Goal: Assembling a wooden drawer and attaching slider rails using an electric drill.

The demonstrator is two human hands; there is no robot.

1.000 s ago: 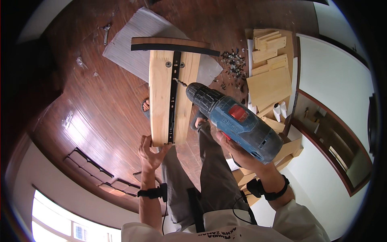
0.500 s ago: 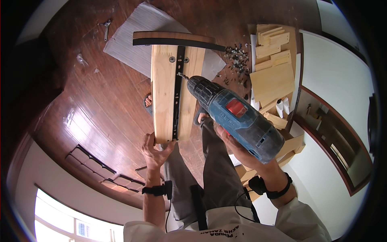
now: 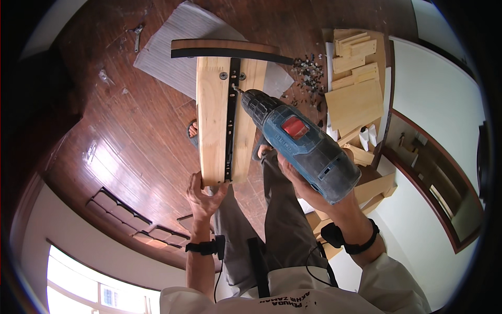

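On the head cam my left hand has the near end of a pale wooden board, thumb and fingers parted around its corner. A black drawer slide runs lengthwise along it. My right hand is wrapped around a blue cordless drill, bit angled at the slide just below two cross-head screws; can't tell if it's touching.
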